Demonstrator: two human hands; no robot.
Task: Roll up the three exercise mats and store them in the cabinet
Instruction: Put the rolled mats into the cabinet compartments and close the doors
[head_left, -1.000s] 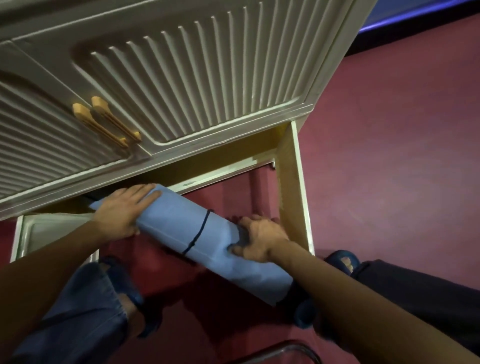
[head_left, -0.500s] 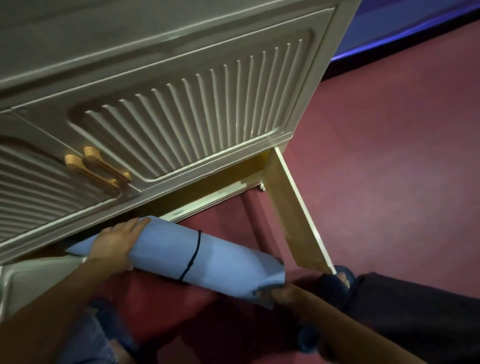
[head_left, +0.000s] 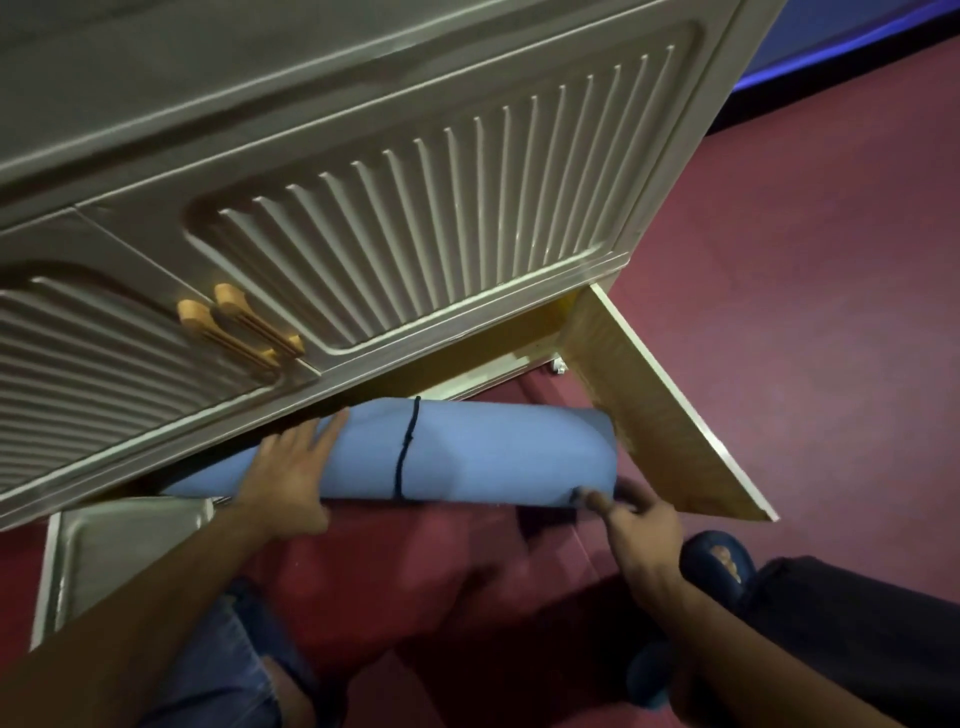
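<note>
A person's left hand (head_left: 288, 470) presses flat, fingers spread, on a rolled blue mat (head_left: 467, 452) lying at the cabinet (head_left: 363, 156) base opening, while the right hand (head_left: 641, 525) grips the mat's end nearest the open door (head_left: 660, 410).

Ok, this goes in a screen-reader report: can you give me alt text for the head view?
A person pushes a rolled blue mat, tied with a black cord, into the bottom of a cream cabinet. The left hand lies flat on the roll; the right hand holds its end beside an open door.
</note>
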